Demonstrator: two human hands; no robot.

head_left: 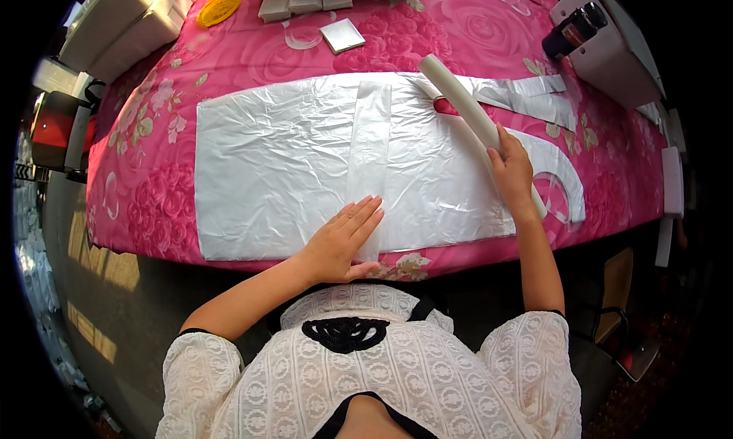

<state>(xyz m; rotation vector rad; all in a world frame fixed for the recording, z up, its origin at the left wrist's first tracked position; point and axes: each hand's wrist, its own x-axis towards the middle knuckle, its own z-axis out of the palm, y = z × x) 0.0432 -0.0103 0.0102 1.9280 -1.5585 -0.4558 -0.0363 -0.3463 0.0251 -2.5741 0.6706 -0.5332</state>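
A stack of thin, whitish plastic sheeting (275,164), cut like an apron with straps at its right end, lies flat on the table. Across its middle runs a narrow translucent strip (369,133). My left hand (343,240) rests flat with fingers stretched out, on the sheeting's near edge and the strip's lower end. In my right hand (510,168) is a long white tube (462,99), gripped near its middle and slanting from far left to near right over the strap end. A curved neck opening in the sheeting shows right of the tube.
Pink floral cloth (252,57) covers the table. Small folded silvery-white packets (343,36) and a yellow round lid-like piece (219,8) lie at the back. White boxes (611,53) stand at the right with a dark bottle (574,31); a chair (617,294) is below.
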